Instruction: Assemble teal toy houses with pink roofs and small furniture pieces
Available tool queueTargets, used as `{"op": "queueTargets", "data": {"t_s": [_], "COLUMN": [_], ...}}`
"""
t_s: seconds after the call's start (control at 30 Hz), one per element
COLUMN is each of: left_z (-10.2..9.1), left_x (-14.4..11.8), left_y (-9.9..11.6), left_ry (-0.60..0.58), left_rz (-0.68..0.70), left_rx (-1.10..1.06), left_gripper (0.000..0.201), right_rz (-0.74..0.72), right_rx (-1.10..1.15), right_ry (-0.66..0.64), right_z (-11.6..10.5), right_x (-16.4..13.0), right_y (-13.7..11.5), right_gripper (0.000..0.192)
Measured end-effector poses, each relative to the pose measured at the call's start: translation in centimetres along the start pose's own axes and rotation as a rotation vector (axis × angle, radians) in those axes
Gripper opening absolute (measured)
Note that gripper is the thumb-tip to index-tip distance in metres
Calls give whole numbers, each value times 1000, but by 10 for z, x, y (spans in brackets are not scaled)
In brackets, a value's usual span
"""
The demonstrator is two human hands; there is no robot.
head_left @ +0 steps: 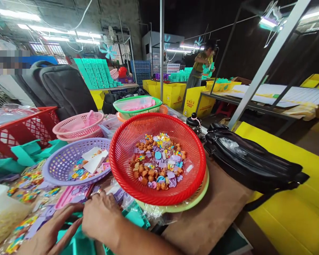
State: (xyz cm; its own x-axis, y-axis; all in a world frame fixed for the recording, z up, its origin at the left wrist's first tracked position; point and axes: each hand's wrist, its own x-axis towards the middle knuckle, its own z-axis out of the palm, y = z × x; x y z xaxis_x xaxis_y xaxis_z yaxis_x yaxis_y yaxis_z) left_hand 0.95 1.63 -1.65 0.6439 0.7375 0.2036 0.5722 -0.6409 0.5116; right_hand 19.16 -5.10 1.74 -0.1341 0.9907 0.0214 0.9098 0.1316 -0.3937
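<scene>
We worked at a crowded tabletop [218, 212], both hands low at its near edge. Our right hand [102, 216] lay knuckles up, its fingers [95, 194] curled down onto small lilac plastic pieces [119, 194] just beside a pink tray [69, 196]; we could not tell whether they gripped anything. Our left hand [51, 230] stretched flat, fingers released, over a teal plastic part [77, 244], its fingertips touching the right hand.

Just beyond the hands stood a red basket [157, 159] tilted toward us, nested on a pale green one [194, 198] and holding a heap of orange, lilac and multicoloured trinkets [158, 163]. To its left, a lilac basket [69, 164] carried white cards and coloured bits, with pink baskets [78, 126] stacked behind it and a green basket [137, 106] farther back. A black bag [250, 161] lay to the right of the red basket. Well behind, another person [199, 67] stood by yellow bins [172, 94].
</scene>
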Motion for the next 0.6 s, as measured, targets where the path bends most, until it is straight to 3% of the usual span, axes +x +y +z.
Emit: {"op": "queueTargets", "data": {"t_s": [0.13,0.23,0.37,0.47,0.6], "left_z": [-2,-11,-27,-30,-25], "left_x": [7,9,10,12,8], "left_y": [15,39,63,55,40], "left_ry": [-22,-80,-201,-254,-251], "left_rz": [78,31,-57,-122,-62], "left_rx": [26,54,-142,-397,-542], "left_gripper": [45,36,50,53,44], "right_rz": [3,-39,-130,-163,-152], "right_rx": [-5,-33,19,103,110], "right_ry": [-10,-16,-106,-128,-122], "right_z": [-6,-12,-17,-11,-2], "right_x": [-1,-4,-2,10,12], "right_y": [2,4,18,35,39], "right_gripper": [33,29,18,31,29]}}
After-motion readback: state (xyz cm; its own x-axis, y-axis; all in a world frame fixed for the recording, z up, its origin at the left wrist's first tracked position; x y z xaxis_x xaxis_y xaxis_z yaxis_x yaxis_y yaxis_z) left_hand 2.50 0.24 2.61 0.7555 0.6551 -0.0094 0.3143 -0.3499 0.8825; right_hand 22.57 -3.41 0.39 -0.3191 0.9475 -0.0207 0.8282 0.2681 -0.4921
